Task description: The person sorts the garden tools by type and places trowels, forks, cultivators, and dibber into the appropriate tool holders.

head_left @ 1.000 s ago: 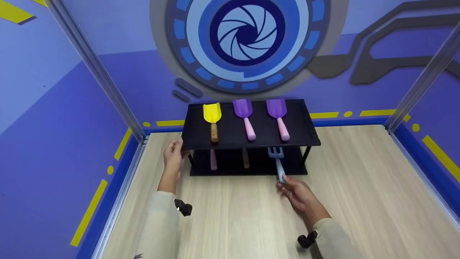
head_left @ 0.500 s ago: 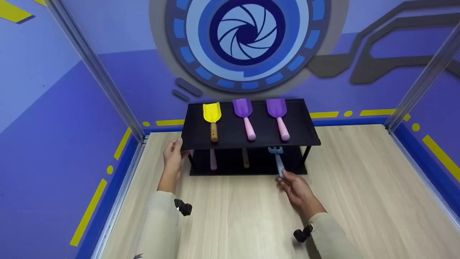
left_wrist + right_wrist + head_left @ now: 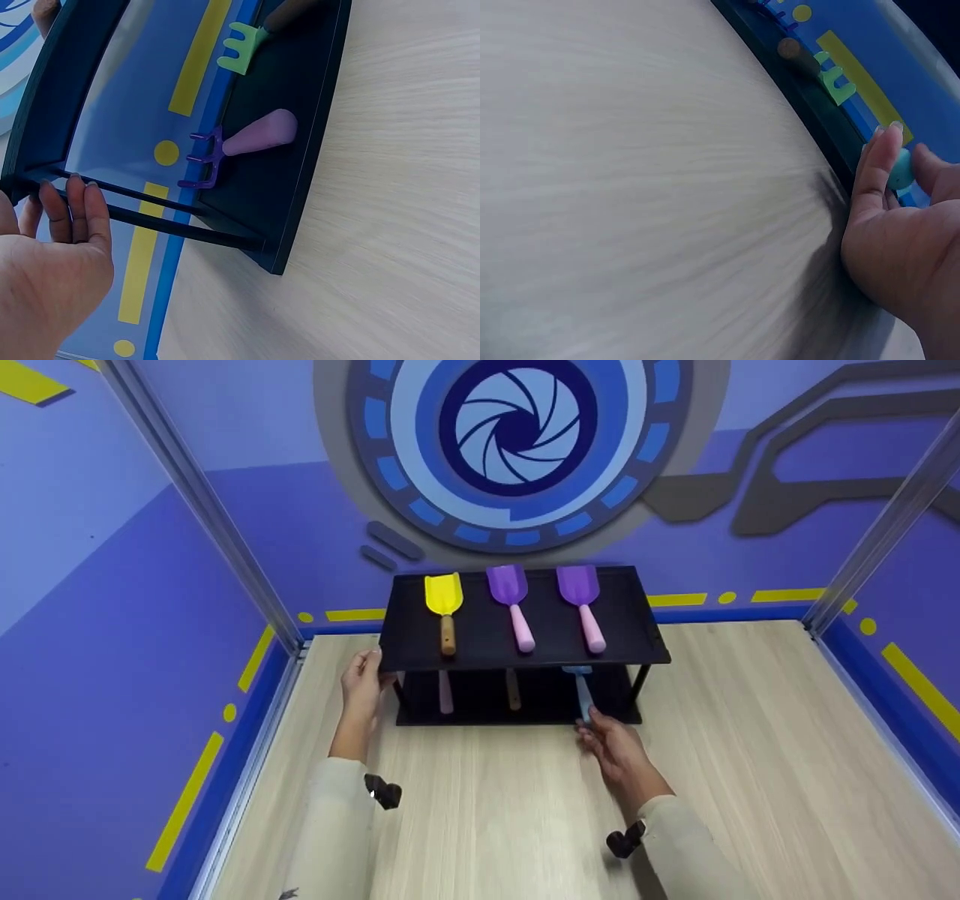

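Note:
A black two-tier rack (image 3: 480, 641) stands against the back wall. At its left corner my left hand (image 3: 361, 686) grips the upper shelf's edge, fingers curled beside the thin posts in the left wrist view. My right hand (image 3: 621, 746) pinches the handle end of a light blue toy fork (image 3: 584, 696) between thumb and fingers. The fork reaches in over the lower shelf, its tines mostly hidden under the upper one. Also on the lower shelf lie a purple rake with a pink handle (image 3: 259, 133) and a green rake with a brown handle (image 3: 241, 49).
On the upper shelf lie a yellow scoop (image 3: 444, 596) and two purple scoops with pink handles, one in the middle (image 3: 508, 585) and one at right (image 3: 578, 585). The wooden table (image 3: 480, 810) extends in front, between blue-purple side panels (image 3: 112, 675).
My right hand has moved forward, carrying the blue fork deeper under the upper shelf, so its tines show less. The left hand has stayed at the rack's corner.

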`<state>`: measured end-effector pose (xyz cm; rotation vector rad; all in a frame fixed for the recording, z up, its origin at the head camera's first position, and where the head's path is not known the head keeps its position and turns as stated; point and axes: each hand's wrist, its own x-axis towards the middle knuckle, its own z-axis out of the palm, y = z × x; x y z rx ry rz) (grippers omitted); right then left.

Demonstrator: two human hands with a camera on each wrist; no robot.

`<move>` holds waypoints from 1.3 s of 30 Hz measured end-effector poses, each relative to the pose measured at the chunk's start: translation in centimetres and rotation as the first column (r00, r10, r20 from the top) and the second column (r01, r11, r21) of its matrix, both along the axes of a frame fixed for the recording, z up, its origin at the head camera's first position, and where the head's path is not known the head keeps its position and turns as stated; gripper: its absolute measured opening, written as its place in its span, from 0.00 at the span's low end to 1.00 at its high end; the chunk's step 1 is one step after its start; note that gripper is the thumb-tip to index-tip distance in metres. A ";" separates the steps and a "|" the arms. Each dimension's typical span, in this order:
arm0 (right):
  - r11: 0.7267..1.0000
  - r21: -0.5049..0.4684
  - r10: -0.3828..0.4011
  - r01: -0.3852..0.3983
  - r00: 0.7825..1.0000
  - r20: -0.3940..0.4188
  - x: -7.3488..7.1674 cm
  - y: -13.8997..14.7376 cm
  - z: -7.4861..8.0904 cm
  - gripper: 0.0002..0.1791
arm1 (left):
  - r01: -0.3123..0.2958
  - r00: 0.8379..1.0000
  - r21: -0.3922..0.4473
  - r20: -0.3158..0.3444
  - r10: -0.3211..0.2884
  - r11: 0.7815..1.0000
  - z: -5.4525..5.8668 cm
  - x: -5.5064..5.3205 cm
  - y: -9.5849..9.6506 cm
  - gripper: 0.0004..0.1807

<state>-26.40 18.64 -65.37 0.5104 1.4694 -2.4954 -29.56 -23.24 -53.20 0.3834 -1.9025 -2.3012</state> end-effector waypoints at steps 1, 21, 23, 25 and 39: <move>1.000 0.015 -0.004 0.004 1.000 0.004 0.0 -0.1 0.0 0.17 | -0.001 1.000 -0.001 -0.001 0.001 1.000 -0.3 -0.2 0.0 0.13; 0.981 0.115 -0.165 0.156 0.983 0.075 -0.5 -1.8 0.7 0.19 | -0.042 0.999 -0.043 -0.008 0.042 0.998 -1.1 -0.6 0.2 0.13; 0.978 0.123 -0.179 0.167 0.980 0.090 -0.6 -2.0 0.8 0.20 | -0.036 0.999 -0.040 -0.008 0.036 0.999 -1.1 -0.5 0.1 0.13; 0.976 0.132 -0.185 0.171 0.977 0.101 -0.6 -2.1 0.8 0.21 | -0.041 0.999 -0.032 -0.008 0.041 0.999 -1.2 -0.5 0.1 0.12; 0.972 0.168 -0.188 0.162 0.971 0.148 -0.6 -2.3 1.3 0.23 | -0.026 1.000 -0.038 -0.013 0.026 0.999 -1.2 -0.5 0.0 0.14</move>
